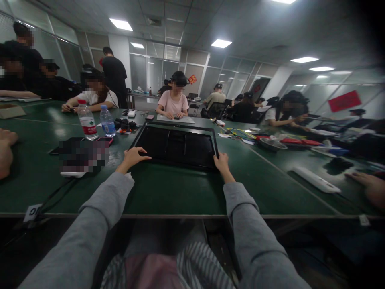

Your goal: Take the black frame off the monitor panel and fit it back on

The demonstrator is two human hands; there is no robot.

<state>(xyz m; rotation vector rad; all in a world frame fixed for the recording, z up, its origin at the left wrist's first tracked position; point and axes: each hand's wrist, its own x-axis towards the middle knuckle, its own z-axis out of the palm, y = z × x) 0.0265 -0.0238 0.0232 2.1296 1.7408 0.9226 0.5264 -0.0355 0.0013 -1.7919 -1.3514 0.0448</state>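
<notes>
Two hands on black tray, 12 o'clock on table. Left hand flat, fingers loose, 7 o'clock corner; right hand clasps 5 o'clock corner. Step looks like positioning; shifting calls for matched grip.

The tray is plain glossy black and lies on a dark green bench, and both sleeves, left and right, are a flat mid grey above a lap cloth striped grey and white beside a dull pink patch. Of the two clear bottles, one has a red and white label and a red cap, the other a blue label and blue cap. Across the bench a shirt is pale pink, the long bar at the right is white, and the wall sign is red.
</notes>
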